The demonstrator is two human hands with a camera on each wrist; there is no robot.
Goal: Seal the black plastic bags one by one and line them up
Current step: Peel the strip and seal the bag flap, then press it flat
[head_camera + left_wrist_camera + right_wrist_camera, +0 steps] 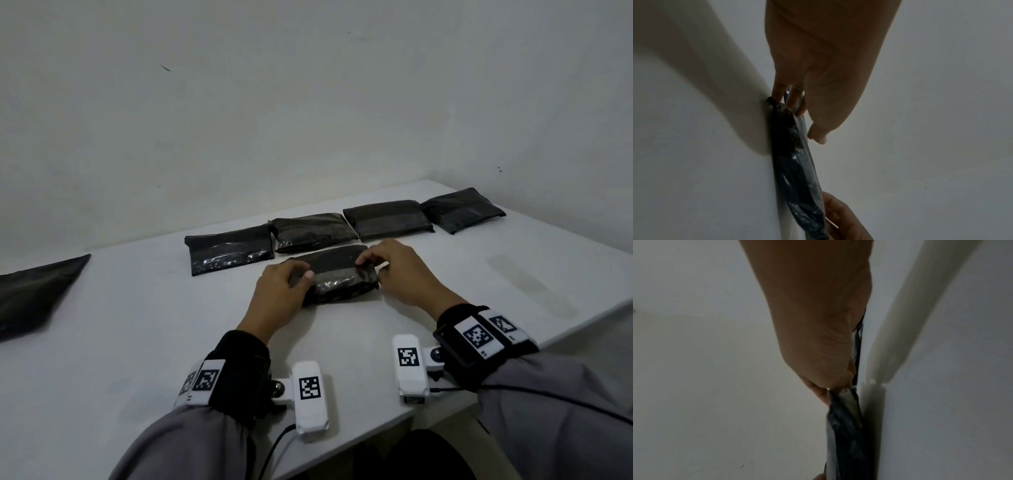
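Observation:
A black plastic bag (334, 279) with a folded-over flap lies on the white table (137, 325), right in front of me. My left hand (298, 279) grips its left end, thumb on top. My right hand (370, 267) pinches the flap at the right end. In the left wrist view the left hand (807, 113) holds the bag (797, 170) edge-on, with the right hand (842, 219) at its far end. The right wrist view has the right hand (830, 382) pinching the bag (842, 426). Several folded black bags (315, 231) stand in a row just behind.
An unfolded flat black bag (34, 291) lies at the far left of the table. The table's front edge (513, 363) runs diagonally close to my right wrist. A pale wall (308, 102) rises just behind the row of bags.

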